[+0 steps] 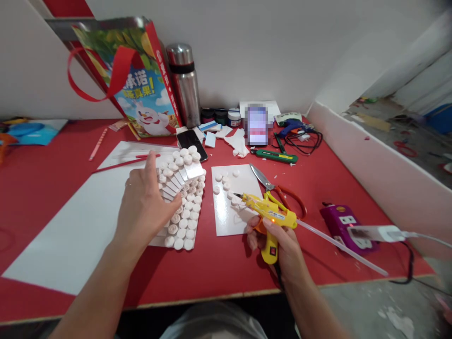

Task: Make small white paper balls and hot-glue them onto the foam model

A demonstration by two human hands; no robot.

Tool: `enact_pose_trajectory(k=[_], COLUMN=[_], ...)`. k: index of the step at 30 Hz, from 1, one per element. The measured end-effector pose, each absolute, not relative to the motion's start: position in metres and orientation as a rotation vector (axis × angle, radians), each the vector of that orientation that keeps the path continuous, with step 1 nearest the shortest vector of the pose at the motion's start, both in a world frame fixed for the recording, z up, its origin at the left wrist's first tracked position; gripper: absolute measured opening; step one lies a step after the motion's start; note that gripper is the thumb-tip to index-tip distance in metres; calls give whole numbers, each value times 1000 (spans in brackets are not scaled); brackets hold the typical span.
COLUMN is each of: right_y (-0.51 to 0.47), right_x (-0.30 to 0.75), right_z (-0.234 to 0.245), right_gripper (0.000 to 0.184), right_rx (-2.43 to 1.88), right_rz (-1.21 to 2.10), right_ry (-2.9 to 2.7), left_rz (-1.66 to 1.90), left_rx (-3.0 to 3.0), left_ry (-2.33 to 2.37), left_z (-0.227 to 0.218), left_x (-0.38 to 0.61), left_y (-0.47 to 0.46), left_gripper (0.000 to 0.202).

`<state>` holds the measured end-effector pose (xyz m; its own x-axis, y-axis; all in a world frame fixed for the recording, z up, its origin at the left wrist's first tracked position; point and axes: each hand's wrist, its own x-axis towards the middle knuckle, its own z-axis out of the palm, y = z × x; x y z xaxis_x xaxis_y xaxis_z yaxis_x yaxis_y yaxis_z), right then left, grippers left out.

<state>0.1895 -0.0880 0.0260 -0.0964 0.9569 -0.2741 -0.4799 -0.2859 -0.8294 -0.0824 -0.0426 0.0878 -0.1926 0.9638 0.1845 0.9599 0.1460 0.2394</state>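
Observation:
My left hand (146, 202) grips a white stepped piece (173, 184) edged with small round white discs, its thumb on the near side and index finger stretched along the left. Under and beside that piece stands a white base covered in rows of the discs (185, 221). My right hand (278, 235) is closed around a yellow hot glue gun (270, 209), fingers at its orange trigger. An orange light glows on the gun, and a long clear glue stick (342, 247) juts from its back. Its nozzle is over a white board (226, 221) with several loose discs (226, 186).
Orange-handled scissors (282, 190) lie by the board, a green utility knife (275, 156) behind. A purple power strip (348, 230) sits right. Along the wall stand a gift bag (141, 89), a steel thermos (185, 87) and a lit phone (257, 125). White paper (81, 221) lies left.

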Motion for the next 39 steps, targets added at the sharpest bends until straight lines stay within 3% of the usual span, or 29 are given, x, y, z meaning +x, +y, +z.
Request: enact_pose_trajectory(k=[10,17,25,30,39], right_y=[-90,-90,-90,-91,-92], right_x=[191,190,189,189,189], right_z=[20,20,25,27,28], right_gripper=[27,26,27,26,25], right_rx=[-1016,-980,-1003,-1018,-1025], right_rz=[1627,1620,1609,1617,1614], right_ry=[-680,-653,-663,-641,-639], left_rz=[417,438,811,781,373], left_rx=[1790,2037,2341,2239,1937], left_ry=[2394,2133,1655,1831,2314], left_z=[97,106,101,95,118], left_x=[-93,-108,-146,-153,-125], left_y=[-44,-44,-55,-54,-41], left_gripper=[109,105,106,105,100])
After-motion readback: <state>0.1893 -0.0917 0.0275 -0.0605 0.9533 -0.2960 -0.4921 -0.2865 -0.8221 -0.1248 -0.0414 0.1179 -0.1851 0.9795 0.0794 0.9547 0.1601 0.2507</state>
